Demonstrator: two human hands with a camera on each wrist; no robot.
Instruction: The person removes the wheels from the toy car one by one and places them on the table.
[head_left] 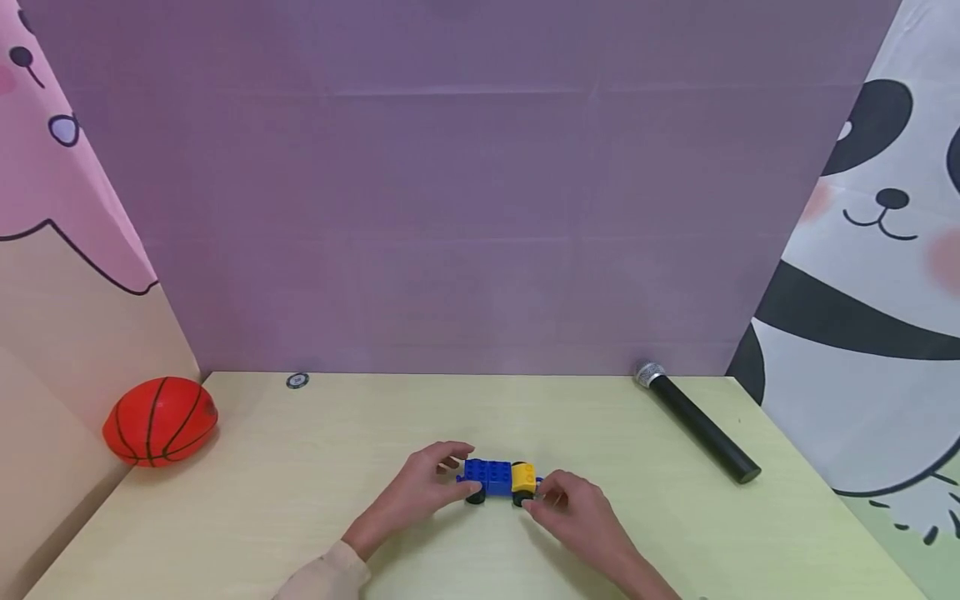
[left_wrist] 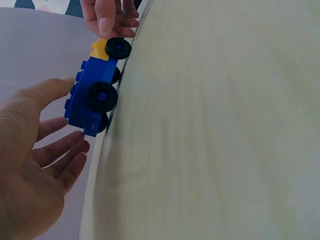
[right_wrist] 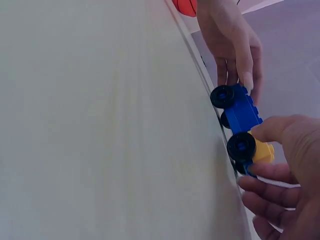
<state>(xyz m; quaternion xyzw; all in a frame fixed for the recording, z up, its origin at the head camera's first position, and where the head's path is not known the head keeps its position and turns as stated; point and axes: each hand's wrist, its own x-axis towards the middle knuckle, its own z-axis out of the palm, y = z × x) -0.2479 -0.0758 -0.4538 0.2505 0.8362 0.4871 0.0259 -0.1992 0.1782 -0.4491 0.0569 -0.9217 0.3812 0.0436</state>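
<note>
Near the front edge of the table (head_left: 300, 500), the left hand (head_left: 423, 483) and right hand (head_left: 573, 508) each close a loose grip on opposite ends of the brick car (head_left: 498, 479), which stands on its wheels. Farther back lie a microphone (head_left: 697, 425) and a ball (head_left: 160, 421).

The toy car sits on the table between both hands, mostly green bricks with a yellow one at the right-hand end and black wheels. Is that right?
Not quite: the toy car is mostly blue, not green, as the head view and both wrist views show. The rest holds: it sits on the table between the left hand and the right hand, with a yellow brick at the right-hand end and black wheels.
</note>
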